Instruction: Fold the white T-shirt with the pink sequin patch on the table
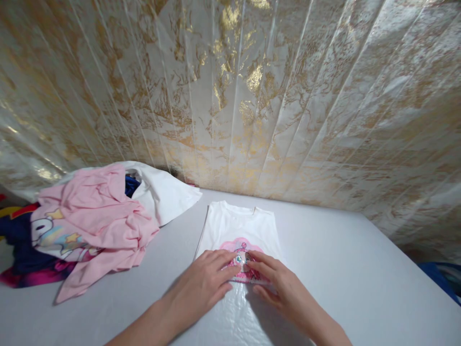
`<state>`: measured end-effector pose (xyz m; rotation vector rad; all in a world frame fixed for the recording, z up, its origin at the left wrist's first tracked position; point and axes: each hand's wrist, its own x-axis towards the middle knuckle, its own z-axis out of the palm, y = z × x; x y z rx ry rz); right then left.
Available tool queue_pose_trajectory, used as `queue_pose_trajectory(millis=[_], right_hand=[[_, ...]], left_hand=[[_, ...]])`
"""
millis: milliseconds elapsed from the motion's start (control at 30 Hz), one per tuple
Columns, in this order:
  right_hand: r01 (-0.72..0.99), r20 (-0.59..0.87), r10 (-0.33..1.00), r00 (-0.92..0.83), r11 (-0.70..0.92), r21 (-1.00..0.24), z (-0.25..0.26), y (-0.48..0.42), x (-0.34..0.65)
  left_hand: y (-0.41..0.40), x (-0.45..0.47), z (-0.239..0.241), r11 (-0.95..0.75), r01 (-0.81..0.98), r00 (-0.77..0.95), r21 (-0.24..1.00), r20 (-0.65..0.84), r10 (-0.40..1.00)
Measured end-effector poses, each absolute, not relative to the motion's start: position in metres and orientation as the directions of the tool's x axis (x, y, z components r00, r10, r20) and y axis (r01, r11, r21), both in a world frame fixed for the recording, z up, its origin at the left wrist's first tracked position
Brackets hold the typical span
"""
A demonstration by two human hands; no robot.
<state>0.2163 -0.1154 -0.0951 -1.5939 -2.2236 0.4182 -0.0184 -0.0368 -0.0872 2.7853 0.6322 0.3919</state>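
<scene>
A white T-shirt (239,221) with a pink cartoon print lies folded on the table, its neckline toward the wall. My left hand (209,276) rests with extended fingers on the shirt's near left part, fingertips at the print. From the other side, my right hand (279,278) lies on the near right part, fingers stretched over the print's edge. Neither hand grips the cloth. Between my hands the pink print shows in part; the shirt's near corners are covered by my hands.
A loose heap of clothes sits at the left: a pink long-sleeved top (111,211), a white garment (165,192) and dark blue cloth (21,240). Behind the light-coloured table (342,264) rises a gold-patterned wall covering (237,96). Something blue (439,278) is beyond the right edge.
</scene>
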Motion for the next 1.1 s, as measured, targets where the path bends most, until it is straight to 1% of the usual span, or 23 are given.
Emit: queue_pose_trajectory(millis=[200,333,567,667,767,900,967,1100], right_hand=[[0.853,0.204,0.947,-0.247,0.313,-0.417,-0.104,-0.108,0.198],[0.868,0.262,0.94,-0.218,0.31,-0.388,-0.109,-0.107,0.195],[0.911,0.296,0.929,-0.221,0.305,-0.278,-0.111,-0.103,0.189],[0.918,0.317,0.917,-0.242,0.322,-0.231,-0.11,-0.102,0.188],[0.922,0.34,0.902,-0.266,0.34,-0.183,-0.111,-0.1,0.188],[0.929,0.349,0.893,-0.284,0.346,-0.129,-0.116,-0.097,0.19],[0.93,0.365,0.887,-0.282,0.347,-0.125,-0.12,-0.096,0.192],[0.929,0.457,0.857,-0.238,0.338,-0.149,-0.128,-0.095,0.192]], left_hand=[[-0.037,0.001,-0.097,-0.848,0.449,0.837,0.281,0.198,0.509],[-0.035,0.005,-0.101,-0.849,0.475,0.829,0.234,0.205,0.52],[-0.033,0.007,-0.102,-0.897,0.436,0.875,0.076,0.197,0.442],[-0.031,0.007,-0.104,-0.912,0.408,0.89,0.032,0.21,0.405],[-0.028,0.007,-0.103,-0.914,0.405,0.892,0.021,0.212,0.4],[-0.027,0.007,-0.102,-0.911,0.409,0.881,0.057,0.237,0.41],[-0.027,0.008,-0.104,-0.909,0.412,0.872,0.069,0.259,0.415],[-0.026,0.011,-0.111,-0.911,0.409,0.867,0.048,0.291,0.405]])
